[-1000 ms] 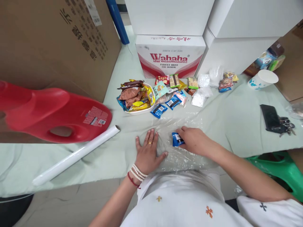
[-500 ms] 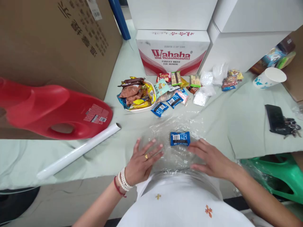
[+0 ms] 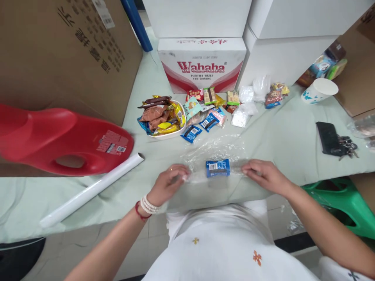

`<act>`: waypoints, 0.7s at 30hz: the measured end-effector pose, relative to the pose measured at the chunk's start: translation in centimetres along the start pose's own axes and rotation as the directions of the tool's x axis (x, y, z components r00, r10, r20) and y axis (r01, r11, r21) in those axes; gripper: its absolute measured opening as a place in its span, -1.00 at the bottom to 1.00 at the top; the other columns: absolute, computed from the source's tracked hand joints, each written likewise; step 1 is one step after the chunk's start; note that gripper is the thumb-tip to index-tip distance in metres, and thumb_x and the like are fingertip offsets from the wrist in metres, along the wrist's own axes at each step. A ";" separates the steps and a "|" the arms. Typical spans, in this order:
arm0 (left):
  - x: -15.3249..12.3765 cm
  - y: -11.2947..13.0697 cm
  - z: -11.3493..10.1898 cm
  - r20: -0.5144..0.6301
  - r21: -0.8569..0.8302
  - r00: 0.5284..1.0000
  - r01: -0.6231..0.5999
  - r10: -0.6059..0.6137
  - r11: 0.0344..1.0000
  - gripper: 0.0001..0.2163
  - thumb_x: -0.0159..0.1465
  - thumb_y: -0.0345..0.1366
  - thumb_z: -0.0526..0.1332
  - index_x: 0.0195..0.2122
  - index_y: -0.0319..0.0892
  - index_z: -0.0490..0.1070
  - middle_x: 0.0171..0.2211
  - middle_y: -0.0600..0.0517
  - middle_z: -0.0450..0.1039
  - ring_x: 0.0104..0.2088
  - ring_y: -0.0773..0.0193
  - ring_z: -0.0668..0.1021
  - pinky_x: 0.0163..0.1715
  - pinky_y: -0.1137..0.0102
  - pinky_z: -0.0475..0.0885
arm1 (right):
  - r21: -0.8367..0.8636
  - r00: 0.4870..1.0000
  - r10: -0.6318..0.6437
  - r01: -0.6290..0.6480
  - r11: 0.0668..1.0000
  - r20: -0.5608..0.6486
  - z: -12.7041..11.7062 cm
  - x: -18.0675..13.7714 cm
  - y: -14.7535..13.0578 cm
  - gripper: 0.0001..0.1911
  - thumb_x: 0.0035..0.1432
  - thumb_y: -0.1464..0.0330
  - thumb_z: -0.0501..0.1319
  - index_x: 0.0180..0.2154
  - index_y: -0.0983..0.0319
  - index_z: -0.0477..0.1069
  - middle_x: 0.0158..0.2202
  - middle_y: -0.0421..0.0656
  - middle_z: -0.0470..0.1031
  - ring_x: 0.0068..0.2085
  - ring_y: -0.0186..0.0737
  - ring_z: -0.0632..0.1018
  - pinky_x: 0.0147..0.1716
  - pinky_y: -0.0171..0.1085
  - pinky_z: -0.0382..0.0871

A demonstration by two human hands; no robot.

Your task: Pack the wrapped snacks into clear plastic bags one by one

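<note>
Fingers (image 3: pixel 179 168) of left hand (image 3: pixel 166 185) pinched together on clear film (image 3: pixel 196 156) at nine o'clock of blue packet (image 3: pixel 218 168); fingers of right hand (image 3: pixel 265 175) likewise gripping film at three o'clock. Blue packet lying amid film, between hands, touched by neither; whether film covers it, cannot tell. Green-draped bench (image 3: pixel 272 144) beneath. Two more blue packets (image 3: pixel 191 134) at eleven o'clock, near white tray (image 3: pixel 168 136) heaped with wrapped snacks (image 3: pixel 156 114) at ten. Red-and-white carton (image 3: pixel 202 70) at twelve, paper cup (image 3: pixel 316 93) at two, white roll (image 3: pixel 93 189) toward nine, beyond left hand.
</note>
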State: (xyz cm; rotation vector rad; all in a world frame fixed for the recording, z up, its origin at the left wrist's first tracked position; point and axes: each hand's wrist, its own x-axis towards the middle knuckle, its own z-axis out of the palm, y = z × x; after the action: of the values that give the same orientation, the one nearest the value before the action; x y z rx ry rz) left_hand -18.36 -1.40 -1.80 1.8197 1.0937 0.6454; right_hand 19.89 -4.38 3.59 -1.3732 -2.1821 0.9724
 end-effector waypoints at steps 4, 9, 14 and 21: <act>2.3 0.1 -0.5 -0.449 0.042 0.837 0.370 -0.313 0.928 -0.73 0.23 -0.10 0.24 -0.17 -0.17 0.50 -0.17 -0.08 0.54 -0.17 0.12 0.56 -0.13 0.22 0.49 | -0.274 0.976 0.216 -0.206 0.939 0.007 -0.2 4.4 -0.2 -0.73 0.40 0.33 0.06 -0.17 0.20 0.55 -0.24 -0.12 0.63 -0.23 -0.17 0.60 -0.24 -0.29 0.32; 0.3 5.4 1.2 -0.874 0.343 0.452 0.312 0.179 0.886 -0.90 0.27 -0.34 0.19 -0.22 -0.13 0.47 -0.18 -0.07 0.49 -0.06 0.06 0.50 -0.09 0.14 0.41 | -0.523 0.927 0.372 -0.295 0.800 0.046 -0.5 7.0 0.0 -0.73 0.37 0.32 0.09 -0.08 0.17 0.56 -0.17 -0.06 0.63 -0.16 -0.06 0.57 -0.31 -0.26 0.25; 0.4 10.2 6.8 -0.181 0.682 0.816 -0.299 0.550 0.667 -0.65 0.28 -0.49 0.14 0.03 -0.02 0.50 -0.08 -0.02 0.62 -0.11 0.13 0.55 -0.13 0.18 0.33 | -0.563 0.988 0.150 -0.138 0.815 -0.025 -1.2 10.1 0.1 -0.59 0.37 0.36 0.09 0.18 0.30 0.42 0.05 0.06 0.53 0.09 0.06 0.44 0.00 -0.17 0.31; 4.8 6.7 10.3 0.113 0.733 0.963 -0.246 0.244 0.634 -0.57 0.34 -0.49 0.09 0.21 -0.13 0.43 0.21 -0.07 0.51 -0.12 0.10 0.53 -0.18 0.16 0.29 | -0.549 0.980 0.166 -0.079 0.832 0.112 1.9 16.2 0.5 -0.46 0.24 0.32 0.30 0.18 0.43 0.40 0.02 0.20 0.54 0.13 0.14 0.41 0.06 -0.13 0.27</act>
State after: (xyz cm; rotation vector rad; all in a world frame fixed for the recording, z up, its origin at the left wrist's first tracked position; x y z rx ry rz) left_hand -5.31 -3.01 -0.78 2.7222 1.2172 0.3480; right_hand 11.73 9.54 1.22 -1.7505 -2.6486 0.5185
